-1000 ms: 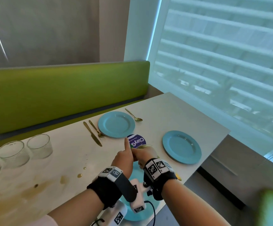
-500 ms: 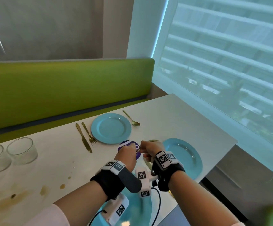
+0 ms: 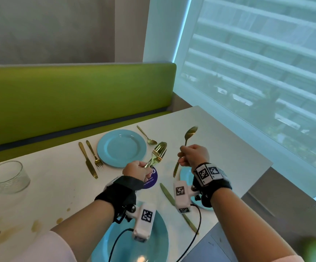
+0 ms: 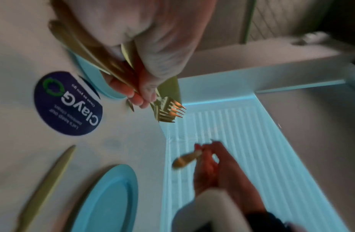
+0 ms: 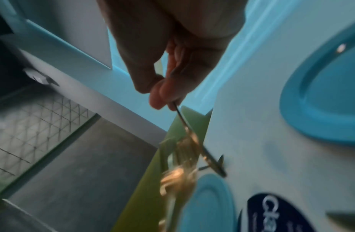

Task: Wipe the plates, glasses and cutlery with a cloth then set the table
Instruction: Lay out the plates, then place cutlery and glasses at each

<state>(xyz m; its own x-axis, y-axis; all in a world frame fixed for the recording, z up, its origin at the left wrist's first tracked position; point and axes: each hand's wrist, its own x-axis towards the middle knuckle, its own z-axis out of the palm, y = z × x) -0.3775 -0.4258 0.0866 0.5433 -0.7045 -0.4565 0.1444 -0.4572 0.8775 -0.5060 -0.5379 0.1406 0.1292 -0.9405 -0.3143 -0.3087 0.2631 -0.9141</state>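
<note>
My left hand [image 3: 139,170] grips a bunch of gold forks [image 3: 159,151] by their handles above the purple round sticker [image 3: 150,179], tines up and away. My right hand [image 3: 190,156] pinches a gold spoon [image 3: 190,131] by its handle, bowl raised, over the right blue plate [image 3: 184,175]. In the left wrist view the fork tines [image 4: 167,110] stick out past my fingers. A gold knife [image 3: 167,193] lies on the table between the near blue plate [image 3: 159,237] and the right one. No cloth is in view.
The far blue plate [image 3: 121,148] has a knife [image 3: 88,160] and fork [image 3: 94,155] on its left and a spoon [image 3: 146,136] on its right. Glass tumblers [image 3: 9,176] stand at the left edge. Brown stains [image 3: 34,225] mark the near-left tabletop. A green bench [image 3: 77,95] backs the table.
My hands were together over the sticker; now they are raised and apart, the right holding a spoon, the left keeping the forks.
</note>
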